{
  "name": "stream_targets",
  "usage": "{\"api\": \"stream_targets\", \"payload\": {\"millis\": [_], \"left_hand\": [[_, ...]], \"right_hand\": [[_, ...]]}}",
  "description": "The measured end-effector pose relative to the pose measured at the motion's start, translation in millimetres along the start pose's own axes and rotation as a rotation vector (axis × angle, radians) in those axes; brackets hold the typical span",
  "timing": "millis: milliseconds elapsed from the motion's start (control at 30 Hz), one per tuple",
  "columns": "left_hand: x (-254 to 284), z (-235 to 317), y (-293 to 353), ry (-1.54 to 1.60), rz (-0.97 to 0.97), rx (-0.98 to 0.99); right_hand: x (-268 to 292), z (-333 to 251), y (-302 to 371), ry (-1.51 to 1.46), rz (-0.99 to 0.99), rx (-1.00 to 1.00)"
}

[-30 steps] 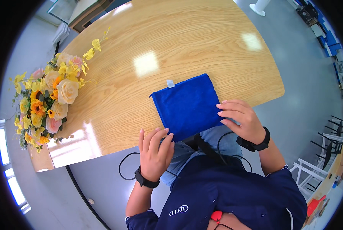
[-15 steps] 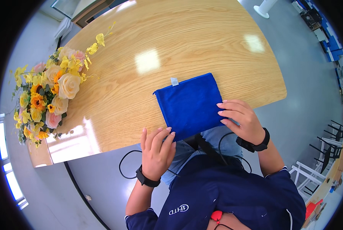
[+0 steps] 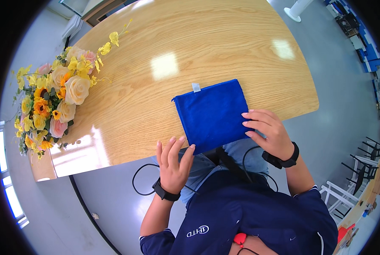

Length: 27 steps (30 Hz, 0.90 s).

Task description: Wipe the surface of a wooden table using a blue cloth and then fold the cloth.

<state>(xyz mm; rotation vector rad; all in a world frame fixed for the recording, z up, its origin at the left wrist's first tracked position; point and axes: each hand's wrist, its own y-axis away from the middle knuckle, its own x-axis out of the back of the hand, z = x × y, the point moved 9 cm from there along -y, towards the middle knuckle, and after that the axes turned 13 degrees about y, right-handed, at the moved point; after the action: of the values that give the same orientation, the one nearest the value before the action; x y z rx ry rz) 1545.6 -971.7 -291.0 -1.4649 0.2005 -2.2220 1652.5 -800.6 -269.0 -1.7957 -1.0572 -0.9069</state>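
Observation:
A folded blue cloth lies flat at the table's near edge, with a small white tag sticking out from its far side. My left hand is open at the cloth's near left corner, fingers spread; the thumb-side fingertip is at the corner, and the other fingertips are over the table edge. On the right side of the cloth rests my right hand, its fingers apart and fingertips on the cloth's edge. I wear a black band on each wrist.
The cloth is on a glossy light wood table with a rounded right end. At the left stands an arrangement of yellow, cream and pink flowers. A black cable loops near my lap, below the table edge. White chairs stand off at the right.
My left hand has drawn back slightly from the cloth's near left corner, its fingers spreading wider. My right hand stays at the right edge. The view has shifted a little.

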Motion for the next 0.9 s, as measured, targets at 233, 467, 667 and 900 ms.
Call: {"api": "stream_targets", "payload": {"millis": [233,467,667,900], "left_hand": [[-7,-4,3,0.016,0.074,-0.029],[-2,-2,-4,0.081,0.081,-0.027],[2,-5,-8,0.126,0.060,-0.001],[7,-3,-16,0.186,0.014,-0.023]], "right_hand": [[0,-1,0,-0.003,-0.003,0.000],[0,-4,1,0.050,-0.004,0.022],[2,-8,4,0.095,0.021,0.028],[-3,-23,10,0.126,0.027,0.085]]}}
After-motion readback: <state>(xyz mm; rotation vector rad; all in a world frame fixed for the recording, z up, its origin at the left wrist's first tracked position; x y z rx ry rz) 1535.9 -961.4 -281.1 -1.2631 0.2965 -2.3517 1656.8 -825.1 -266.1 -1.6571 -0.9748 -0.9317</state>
